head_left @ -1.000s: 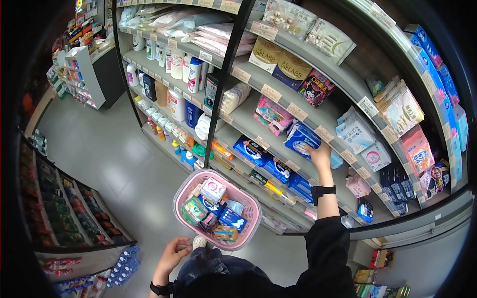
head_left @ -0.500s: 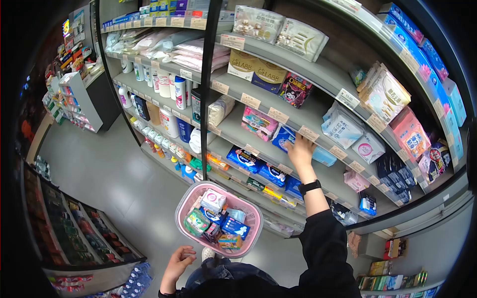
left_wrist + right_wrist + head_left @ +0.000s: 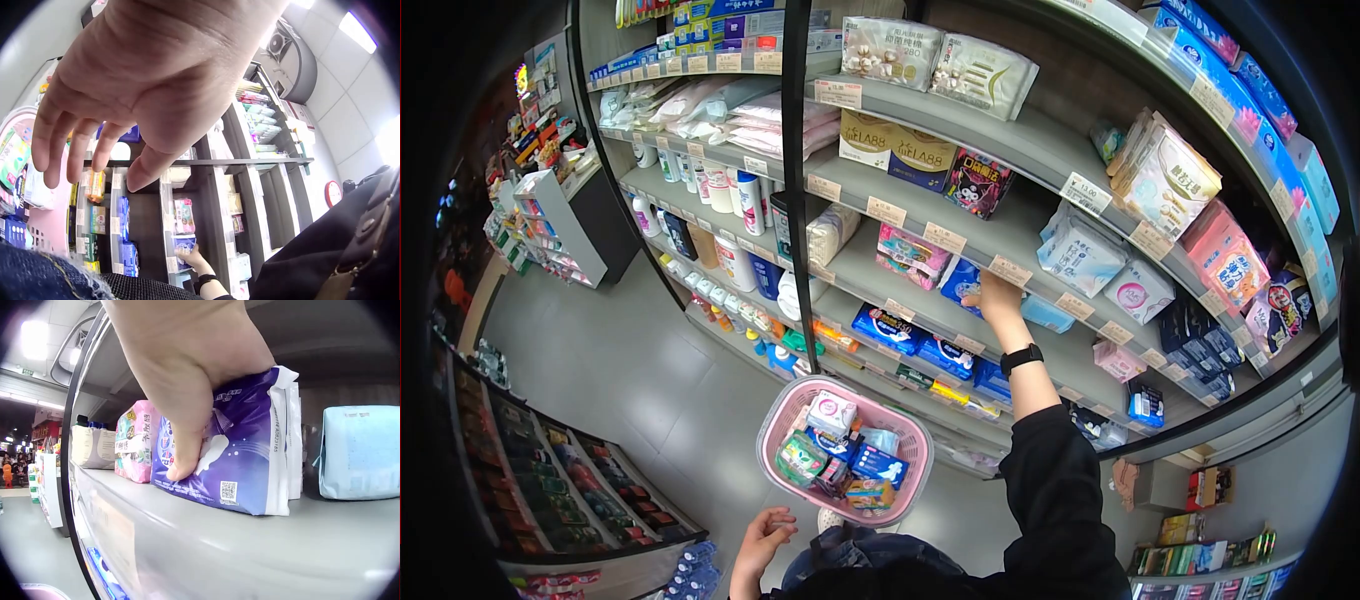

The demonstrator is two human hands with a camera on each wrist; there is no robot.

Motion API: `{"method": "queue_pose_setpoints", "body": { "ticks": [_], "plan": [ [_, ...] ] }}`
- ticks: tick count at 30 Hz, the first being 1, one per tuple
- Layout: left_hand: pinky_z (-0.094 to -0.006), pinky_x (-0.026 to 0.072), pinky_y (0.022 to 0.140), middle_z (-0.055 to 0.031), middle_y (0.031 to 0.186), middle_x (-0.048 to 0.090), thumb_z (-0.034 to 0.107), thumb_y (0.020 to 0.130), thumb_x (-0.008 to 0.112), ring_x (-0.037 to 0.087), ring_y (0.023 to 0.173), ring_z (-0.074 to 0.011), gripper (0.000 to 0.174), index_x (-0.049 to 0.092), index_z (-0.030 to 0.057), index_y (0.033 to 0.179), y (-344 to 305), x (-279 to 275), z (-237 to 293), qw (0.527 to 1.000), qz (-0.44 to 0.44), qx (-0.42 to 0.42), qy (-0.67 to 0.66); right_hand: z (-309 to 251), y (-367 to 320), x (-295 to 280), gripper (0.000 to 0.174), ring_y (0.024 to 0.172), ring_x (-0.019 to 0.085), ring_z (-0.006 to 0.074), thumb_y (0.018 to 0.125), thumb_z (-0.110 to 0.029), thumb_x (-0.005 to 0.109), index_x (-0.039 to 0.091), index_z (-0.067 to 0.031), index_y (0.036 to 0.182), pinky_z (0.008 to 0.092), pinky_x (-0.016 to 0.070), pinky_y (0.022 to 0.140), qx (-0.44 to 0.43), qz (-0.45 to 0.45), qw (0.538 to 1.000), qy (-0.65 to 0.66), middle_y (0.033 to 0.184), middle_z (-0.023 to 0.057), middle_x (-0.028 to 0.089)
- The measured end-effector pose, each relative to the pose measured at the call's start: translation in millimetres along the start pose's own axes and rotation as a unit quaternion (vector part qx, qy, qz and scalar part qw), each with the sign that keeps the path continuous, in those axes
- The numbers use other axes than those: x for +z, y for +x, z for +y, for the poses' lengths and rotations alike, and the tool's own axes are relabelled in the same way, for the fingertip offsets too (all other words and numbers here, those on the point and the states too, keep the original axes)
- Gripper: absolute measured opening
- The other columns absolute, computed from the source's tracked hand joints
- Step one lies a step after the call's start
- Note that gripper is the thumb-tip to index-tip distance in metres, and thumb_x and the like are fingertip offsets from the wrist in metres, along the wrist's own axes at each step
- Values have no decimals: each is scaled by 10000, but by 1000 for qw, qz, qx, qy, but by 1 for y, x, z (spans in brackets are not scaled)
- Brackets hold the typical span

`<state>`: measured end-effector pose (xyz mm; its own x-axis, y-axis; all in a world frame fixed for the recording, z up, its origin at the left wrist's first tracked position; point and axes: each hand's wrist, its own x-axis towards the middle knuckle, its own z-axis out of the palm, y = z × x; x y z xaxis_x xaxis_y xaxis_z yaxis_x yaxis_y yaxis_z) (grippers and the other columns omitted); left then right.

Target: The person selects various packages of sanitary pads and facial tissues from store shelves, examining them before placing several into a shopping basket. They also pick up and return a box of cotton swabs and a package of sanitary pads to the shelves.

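Observation:
My right hand (image 3: 998,297) reaches into a middle shelf and grips a blue-purple pack of sanitary pads (image 3: 240,447). In the right wrist view the thumb lies across the pack's front, while the other fingers are hidden behind its top. The pack stands on the shelf board, between a pink pack (image 3: 134,440) and a light blue pack (image 3: 359,453). My left hand (image 3: 764,540) hangs beside a pink basket (image 3: 772,462), fingers loosely bent and holding nothing. Several packs lie in the basket, among them a white one (image 3: 832,412) and a green one (image 3: 802,456).
Shelf edges with price tags (image 3: 943,237) run above and below the right hand. A black upright post (image 3: 795,180) divides the shelving. Blue packs (image 3: 887,328) sit one shelf lower. Another low shelf unit (image 3: 565,490) stands at the left, across the grey floor (image 3: 635,375).
The blue-purple pack, earlier tilted at the shelf edge in my right hand, now sits back among its neighbours. The right fingers were spread over it half a second ago and now reach behind its top.

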<state>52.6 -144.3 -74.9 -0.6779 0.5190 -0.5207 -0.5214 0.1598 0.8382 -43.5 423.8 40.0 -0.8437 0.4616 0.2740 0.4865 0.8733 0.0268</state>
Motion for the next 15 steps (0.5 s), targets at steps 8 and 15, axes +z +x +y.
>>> {"method": "queue_pose_setpoints", "body": {
  "ticks": [8,15],
  "plan": [
    [-270,488,764,-100,1104,639,61,879,640,642,930,-171,371,527,36,1232,0,-3,8,999,-13,38,10,1,-2,-20,942,1331,379,383,588,-360,862,430,7,1342,426,332,1088,-34,-29,999,18,1396,249,437],
    [-269,485,768,-84,1100,632,51,877,623,635,935,-163,358,536,42,1225,1,-7,5,999,-42,23,17,14,-45,-25,769,1289,418,388,700,-255,781,446,-29,1354,453,345,1068,-6,74,994,85,1363,230,474]
  ]
}}
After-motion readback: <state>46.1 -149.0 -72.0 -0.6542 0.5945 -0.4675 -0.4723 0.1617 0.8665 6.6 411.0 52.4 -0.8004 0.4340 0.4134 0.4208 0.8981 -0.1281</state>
